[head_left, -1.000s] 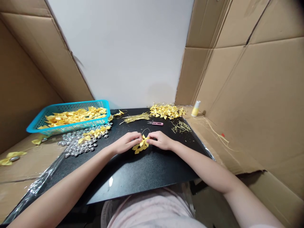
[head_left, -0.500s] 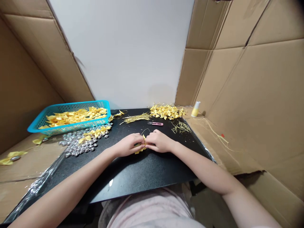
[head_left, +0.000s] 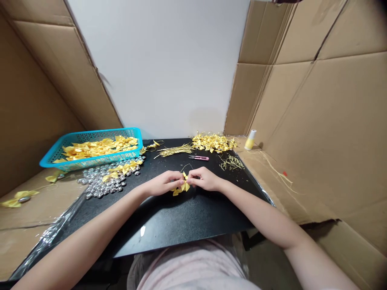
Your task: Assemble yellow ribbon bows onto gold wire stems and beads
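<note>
- Yellow bow (head_left: 186, 187), ribbon-like, one: between the two hands, over the middle of the black counter (head_left: 181, 221); whether it touches the surface cannot be told.
- Left hand (head_left: 165, 183): thumb and fingers nearly together, pinching the bow's left side.
- Right hand (head_left: 204, 179): likewise pinched, tips at the bow's right side, remaining fingers curled.
- Further yellow petals (head_left: 176, 192): just below the left hand's tips; whether joined to the bow cannot be seen.
- Fine loop (head_left: 186, 165), wire or thread: arched just beyond the bow; probably springy, point of attachment unclear.
- Weight, as judged: very light, apt to shift at a slight tug.
- Body, as judged: soft and thin; sheen suggests a smooth, slightly slippery face.
- Fragility, as judged: unlikely to break, though a hard squeeze could crease or flatten the lobes.
- Best hold, as judged: the gathered middle, between thumb and forefinger, lobes left free.
- Kept beyond the hands: pink-handled snips (head_left: 198, 158), gold ties (head_left: 177, 150), heaped yellow bows (head_left: 213, 143), loose offcuts (head_left: 231, 162).
- Kept to the left: silver beads (head_left: 104, 185), just before a blue basket (head_left: 90, 164) of yellow pieces (head_left: 99, 147).
</note>
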`<state>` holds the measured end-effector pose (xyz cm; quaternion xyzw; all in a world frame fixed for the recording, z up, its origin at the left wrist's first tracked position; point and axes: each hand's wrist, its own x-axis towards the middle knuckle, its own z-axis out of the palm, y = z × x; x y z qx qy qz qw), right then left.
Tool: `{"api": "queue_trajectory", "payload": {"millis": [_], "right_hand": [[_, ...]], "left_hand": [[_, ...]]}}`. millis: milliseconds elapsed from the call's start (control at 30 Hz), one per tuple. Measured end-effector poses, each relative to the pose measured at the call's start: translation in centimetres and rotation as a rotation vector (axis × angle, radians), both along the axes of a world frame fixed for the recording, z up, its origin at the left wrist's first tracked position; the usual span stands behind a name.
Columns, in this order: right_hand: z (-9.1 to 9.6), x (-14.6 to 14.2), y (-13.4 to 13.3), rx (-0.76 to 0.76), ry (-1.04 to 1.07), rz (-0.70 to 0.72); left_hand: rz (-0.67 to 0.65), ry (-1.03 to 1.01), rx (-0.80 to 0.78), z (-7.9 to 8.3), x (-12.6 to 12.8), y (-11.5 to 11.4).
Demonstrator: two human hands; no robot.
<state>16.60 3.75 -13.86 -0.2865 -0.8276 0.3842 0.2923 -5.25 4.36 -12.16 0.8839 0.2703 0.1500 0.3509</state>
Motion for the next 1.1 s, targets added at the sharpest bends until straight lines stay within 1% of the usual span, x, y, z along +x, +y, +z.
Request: {"api": "queue_trajectory", "payload": {"millis": [133, 233, 300, 400, 567, 700, 900, 967, 1100], "right_hand": [[-0.04, -0.13, 0.10, -0.126, 0.058, 0.000], [-0.32, -0.21, 0.30, -0.236, 0.105, 0.015], [-0.55, -0.25, 0.41, -0.273, 0.114, 0.022], [-0.72, -0.24, 0.45, -0.278, 0.113, 0.023], [-0.38, -0.15, 0.35, -0.305, 0.131, 0.021], [-0.19, -0.12, 0.39, -0.281, 0.129, -0.006], [-0.40, 0.18, 0.75, -0.288, 0.152, -0.006], [-0.34, 0.25, 0.66, -0.225, 0.108, -0.011], [-0.16, 0.14, 0.20, -0.051, 0.031, -0.024]], "left_hand": [[0.016, -0.024, -0.124, 0.10, 0.18, -0.09], [0.004, -0.032, -0.174, 0.02, 0.21, -0.03], [-0.005, -0.028, -0.188, -0.04, 0.20, -0.01], [-0.007, -0.017, -0.170, -0.06, 0.14, 0.00], [0.053, -0.016, -0.055, -0.10, -0.15, 0.17], [0.115, -0.033, 0.011, -0.16, -0.14, 0.11], [0.154, -0.069, 0.057, -0.33, 0.07, -0.13], [0.161, -0.071, 0.070, -0.41, 0.04, -0.05], [0.164, -0.061, 0.093, -0.39, 0.15, -0.10]]}}
